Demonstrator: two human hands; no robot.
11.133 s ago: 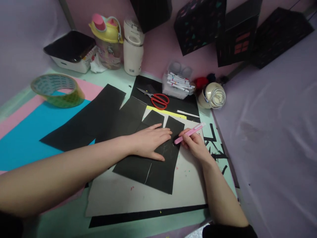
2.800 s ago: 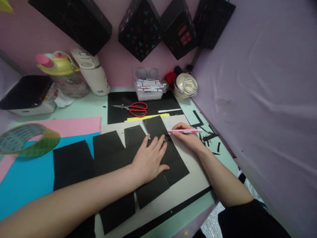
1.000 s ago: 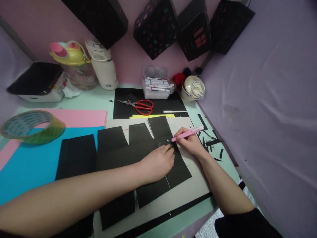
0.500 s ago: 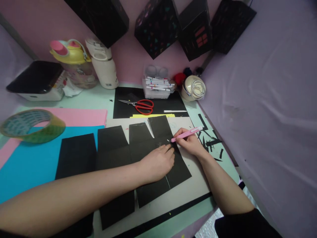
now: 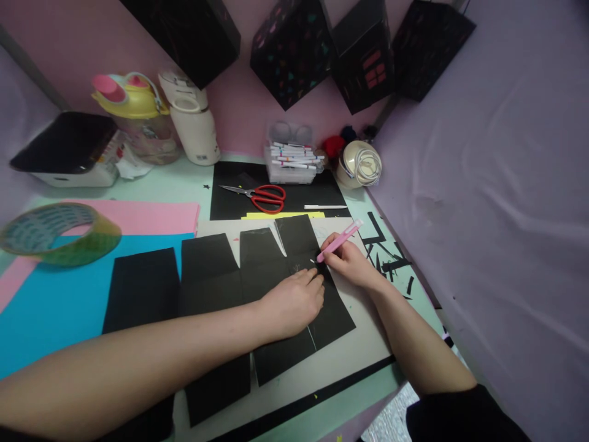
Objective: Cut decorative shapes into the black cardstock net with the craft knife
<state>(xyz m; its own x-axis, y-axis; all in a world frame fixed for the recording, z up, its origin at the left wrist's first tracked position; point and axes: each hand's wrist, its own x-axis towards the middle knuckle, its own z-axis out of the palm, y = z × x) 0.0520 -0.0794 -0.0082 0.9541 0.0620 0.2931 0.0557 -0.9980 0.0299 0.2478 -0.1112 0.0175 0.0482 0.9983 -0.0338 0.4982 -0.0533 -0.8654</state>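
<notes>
My left hand (image 5: 294, 302) lies flat on a folded sheet of black paper (image 5: 334, 322), its fingertips pressing close to a small pale slit. In my right hand (image 5: 348, 263) is a slim pink craft knife (image 5: 339, 241), gripped like a pen and tilted up to the right. Its tip meets the black paper near the right edge, just above my left fingertips; the blade itself is too small to make out. Faint pale lines are drawn beside the fingers. The black paper has cut notches along its top and rests on a pale board (image 5: 368, 334).
Red-handled scissors (image 5: 264, 197) and a white pen (image 5: 326, 207) lie on black paper behind. Black paper scraps (image 5: 391, 265) are scattered at right. A tape roll (image 5: 99, 236) sits left on blue paper (image 5: 50, 307). Black boxes (image 5: 292, 52) hang overhead. A marker box (image 5: 292, 175) stands at the back.
The pink craft knife has turned more upright, its rear end swinging left, while its tip stays nearly in place. My right forearm has shifted slightly; my left hand has stayed still.
</notes>
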